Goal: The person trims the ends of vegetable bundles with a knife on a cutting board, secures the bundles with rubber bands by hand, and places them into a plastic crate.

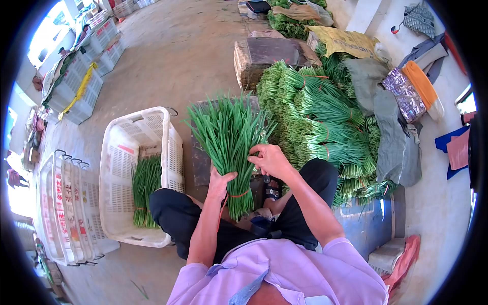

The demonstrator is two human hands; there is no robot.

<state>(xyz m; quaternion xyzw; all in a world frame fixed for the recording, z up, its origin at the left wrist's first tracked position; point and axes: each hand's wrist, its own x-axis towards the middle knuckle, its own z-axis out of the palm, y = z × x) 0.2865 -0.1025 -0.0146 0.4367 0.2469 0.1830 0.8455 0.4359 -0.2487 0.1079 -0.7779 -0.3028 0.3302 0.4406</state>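
Note:
In front of me, a big bunch of garlic chives (229, 137) stands tilted, its leaf tips fanned out away from me. An orange band (239, 194) circles its lower stems. My left hand (221, 183) is closed round the left side of the stems, and an orange strip hangs below that hand. Bent fingers of my right hand (270, 161) pinch at the right edge of the leaves; which leaves they hold is too small to tell. To the left, a white plastic crate (174, 152) holds a banded bunch of chives (147, 190).
A high stack of banded chive bunches (325, 122) rises on my right, partly under grey cloth (399, 147) and a yellow sack (343, 40). Nested white crates (63, 208) stand at far left. A worn box (269, 56) lies ahead.

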